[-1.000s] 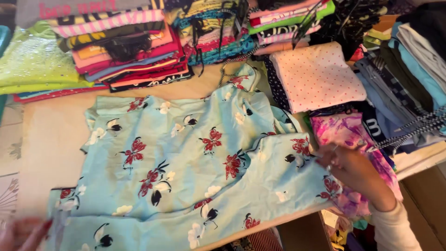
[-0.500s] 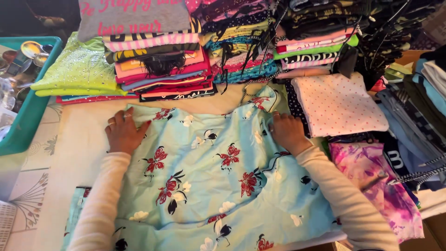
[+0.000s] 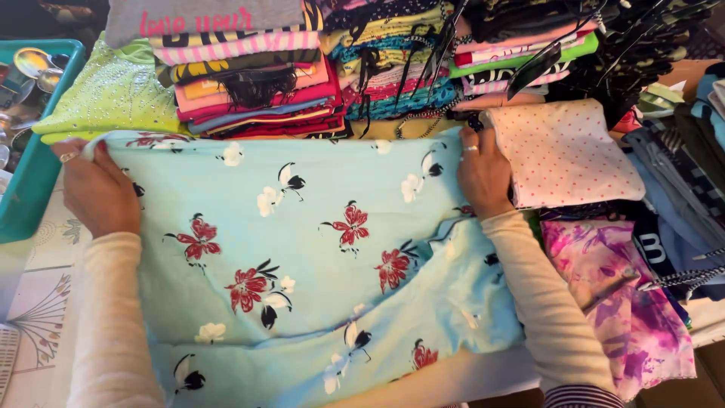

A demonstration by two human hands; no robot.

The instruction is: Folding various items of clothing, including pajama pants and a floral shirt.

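Light blue floral garment [image 3: 302,257] lies spread across the table, folded, its far edge just short of the stacks of folded clothes [image 3: 257,83]. Left hand [image 3: 98,193] sits at the garment's left edge, fingers curled closed, pinching the upper left corner of the fabric; ring visible on one finger. Right hand [image 3: 483,174] rests at the upper right corner, fingers bent down onto the cloth and gripping its edge, just beside a folded pink dotted cloth [image 3: 566,155]. Purple tie-dye fabric [image 3: 627,302] lies right of the forearm. Teal bin [image 3: 34,181] stands at far left, near the left hand.
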